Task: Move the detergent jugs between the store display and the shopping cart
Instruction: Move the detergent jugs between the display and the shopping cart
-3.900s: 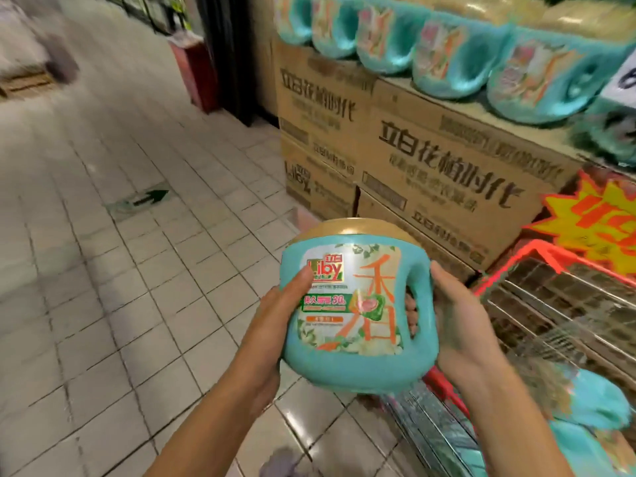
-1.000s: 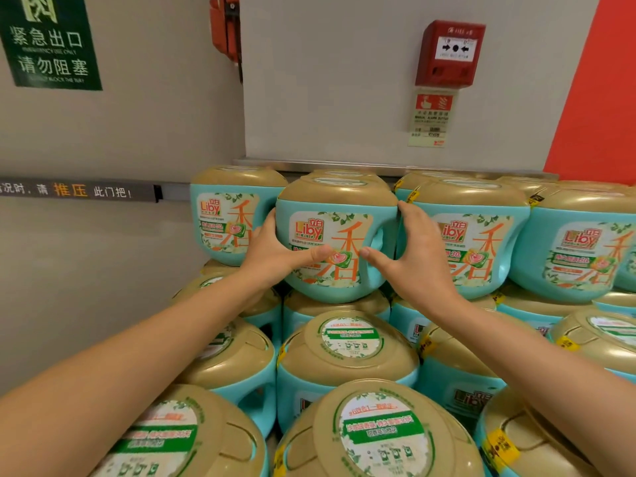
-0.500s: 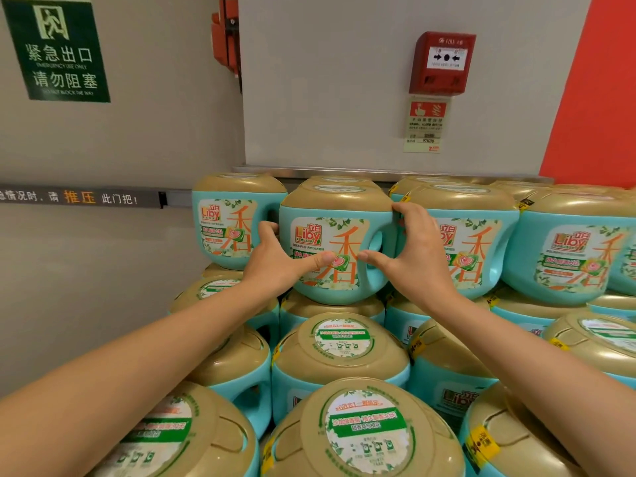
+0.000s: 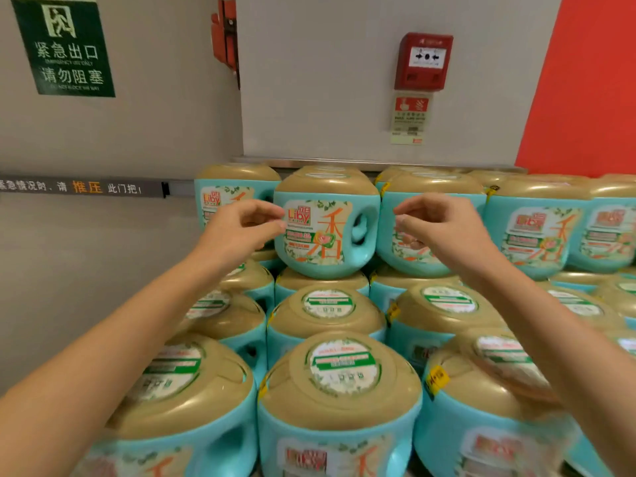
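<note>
Both hands have let go of the jug they were clasping half a second ago and have drawn back from its sides. The left hand (image 4: 241, 228) hangs in front of the jug's left edge, its fingers loosely curled with thumb and fingertips close together and nothing between them; whether the fingertips brush the label cannot be told. The right hand (image 4: 444, 228) is off to the right of the jug's handle hole, in front of the next jug along, with its fingers also loosely bent, the thumb near the forefinger, and nothing held.

The jug (image 4: 327, 228), teal with a tan lid, stands upright in the top row of the display, its label facing the camera and its handle on the right. It sits between a left neighbour (image 4: 227, 187) and a right neighbour (image 4: 430, 194), close against both, and rests on the lids of the row below. More jugs of the same kind step down toward the camera: a middle jug (image 4: 327, 315) just under it and a near jug (image 4: 340, 390) in front, both showing round green and white stickers on their lids.

Behind the stack is a grey wall with a red alarm box (image 4: 425, 62), a green exit sign (image 4: 65, 46) at upper left, a grey push bar (image 4: 86, 187) with lettering, and a red wall panel (image 4: 592, 80) at right.
</note>
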Motion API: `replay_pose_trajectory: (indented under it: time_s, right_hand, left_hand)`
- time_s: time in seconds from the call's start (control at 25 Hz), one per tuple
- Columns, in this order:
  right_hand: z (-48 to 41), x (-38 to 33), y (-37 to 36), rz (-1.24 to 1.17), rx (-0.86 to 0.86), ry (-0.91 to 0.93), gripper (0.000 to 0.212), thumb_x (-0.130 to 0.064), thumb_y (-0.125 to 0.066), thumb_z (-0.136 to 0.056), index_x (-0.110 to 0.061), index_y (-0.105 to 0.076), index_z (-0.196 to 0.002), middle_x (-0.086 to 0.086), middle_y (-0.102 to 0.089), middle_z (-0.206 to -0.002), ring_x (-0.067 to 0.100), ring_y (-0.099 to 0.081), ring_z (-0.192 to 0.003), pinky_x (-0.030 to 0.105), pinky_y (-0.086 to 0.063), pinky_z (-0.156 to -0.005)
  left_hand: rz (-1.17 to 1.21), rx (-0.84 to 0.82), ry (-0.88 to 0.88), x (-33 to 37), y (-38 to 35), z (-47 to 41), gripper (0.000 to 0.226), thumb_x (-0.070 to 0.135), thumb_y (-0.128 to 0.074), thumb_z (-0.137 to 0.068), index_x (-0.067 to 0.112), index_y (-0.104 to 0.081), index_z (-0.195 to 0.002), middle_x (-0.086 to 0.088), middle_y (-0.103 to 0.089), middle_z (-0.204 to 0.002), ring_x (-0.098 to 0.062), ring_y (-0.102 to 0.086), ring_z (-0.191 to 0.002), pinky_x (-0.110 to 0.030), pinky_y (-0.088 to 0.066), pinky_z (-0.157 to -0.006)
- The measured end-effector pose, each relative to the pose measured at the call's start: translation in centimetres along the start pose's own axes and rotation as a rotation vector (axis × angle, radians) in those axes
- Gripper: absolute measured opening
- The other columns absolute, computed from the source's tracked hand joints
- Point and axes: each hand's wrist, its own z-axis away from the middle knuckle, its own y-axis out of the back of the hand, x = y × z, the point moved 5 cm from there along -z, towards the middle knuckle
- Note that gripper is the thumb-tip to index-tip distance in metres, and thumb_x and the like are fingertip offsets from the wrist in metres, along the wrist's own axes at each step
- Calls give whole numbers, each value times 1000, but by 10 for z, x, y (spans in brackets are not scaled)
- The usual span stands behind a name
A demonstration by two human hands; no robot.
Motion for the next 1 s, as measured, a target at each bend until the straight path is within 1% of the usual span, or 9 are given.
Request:
replay_pose_trajectory:
  time_s: [0.08,0.12,0.28,0.36,0.44,0.6,0.72,0.84,1.0]
  right_hand:
    - [48,-10,22,-132,4,-1,13,-6,-65,-87,-18,-69,-87,-2,-69,-66,11,-61,-58,22,-52,-55]
    - [77,-13,34,-190,27,-7,10,-7,-66,-87,-17,-69,-88,0,-69,-65,10,-60,-56,19,-51,-54]
    - [210,-4,75,-280,225,-180,12,-5,-62,-89,-15,-67,-89,5,-68,-64,8,-59,-54,16,-50,-54]
    - [280,6,87,-264,334,-313,12,-4,-60,-89,-14,-67,-87,3,-67,-62,7,-59,-53,14,-48,-52]
    - [351,13,97,-239,404,-444,12,-4,-60,-89,-13,-67,-86,2,-67,-62,9,-57,-54,14,-47,-51]
    - [478,21,125,-225,508,-674,9,-5,-62,-88,-11,-68,-88,5,-67,-66,16,-52,-56,24,-45,-55]
    - [569,29,152,-210,626,-837,10,-4,-61,-89,-9,-69,-85,5,-68,-66,13,-56,-54,19,-45,-48]
    - [661,42,187,-185,759,-1002,7,-4,-61,-90,-3,-68,-87,7,-67,-67,14,-58,-57,21,-48,-55]
    - [764,57,255,-144,876,-1151,7,-4,-61,-90,-2,-67,-88,12,-67,-74,20,-60,-66,27,-47,-62]
  left_hand:
    - [169,-84,-38,21,2,37,14,17,-69,-87,30,-71,-91,12,-74,-85,1,-67,-78,-13,-52,-63]
    - [241,-105,-46,28,3,59,13,18,-69,-85,29,-72,-92,11,-75,-84,1,-67,-76,-11,-52,-61]
    - [375,-225,20,31,-16,156,22,33,-66,-75,29,-72,-95,10,-75,-88,1,-67,-78,-10,-50,-62]
    - [400,-325,77,27,-34,206,23,32,-67,-74,29,-72,-95,9,-76,-90,2,-68,-79,-8,-49,-62]
    - [438,-410,159,20,-59,255,16,23,-67,-80,25,-73,-95,5,-76,-91,2,-67,-78,-8,-49,-62]
    - [419,-593,299,9,-119,348,18,7,-63,-90,22,-72,-95,2,-76,-90,-3,-65,-80,-16,-51,-69]
    - [352,-743,392,5,-169,417,16,13,-64,-90,26,-73,-94,3,-76,-92,-4,-68,-83,-17,-48,-73]
    - [287,-853,457,7,-223,482,14,11,-65,-90,21,-72,-95,1,-75,-88,-10,-67,-79,-13,-47,-63]
    - [227,-957,541,26,-304,561,14,7,-61,-93,17,-70,-96,-4,-73,-90,-15,-65,-83,-24,-48,-71]
